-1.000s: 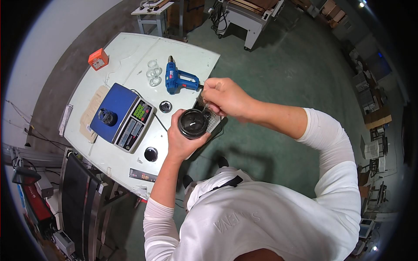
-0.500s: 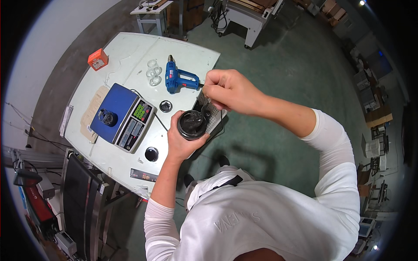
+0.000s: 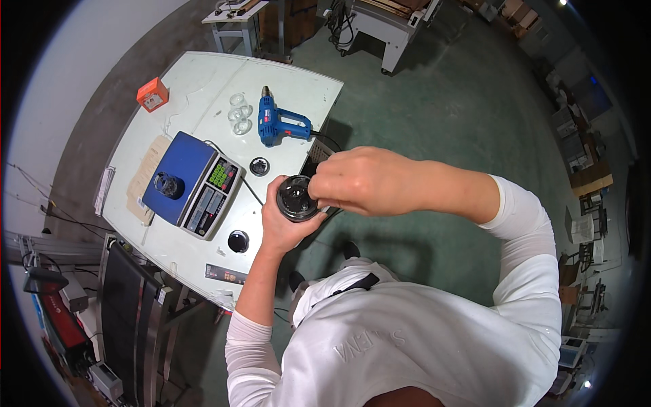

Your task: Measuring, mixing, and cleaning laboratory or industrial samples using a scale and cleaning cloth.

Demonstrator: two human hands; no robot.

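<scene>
My left hand (image 3: 279, 224) is wrapped round a jar (image 3: 296, 216) of glossy black paste near the table's right edge. Closed at the rim of that jar is my right hand (image 3: 349, 182), its fingers gripping a spoon-like tool that is mostly hidden behind them. A smaller jar with black contents (image 3: 167, 184) stands on the blue pan of a digital scale (image 3: 193, 166), left of my left hand. Two dark round lids or shallow caps lie on the table: one (image 3: 259, 166) above the held jar, the other (image 3: 238, 241) below left of it.
A blue heat gun (image 3: 279, 124) lies on the white table (image 3: 203, 88), its cord running off the right edge. Several small clear jars (image 3: 239, 114) stand left of it. An orange box (image 3: 152, 95) sits at the far left. A conveyor (image 3: 129, 292) stands lower left.
My right hand has come down and nearer to me, from above and right of the jar to its rim. The spoon-like tool, earlier visible, is now mostly covered. My left hand holds the jar still.
</scene>
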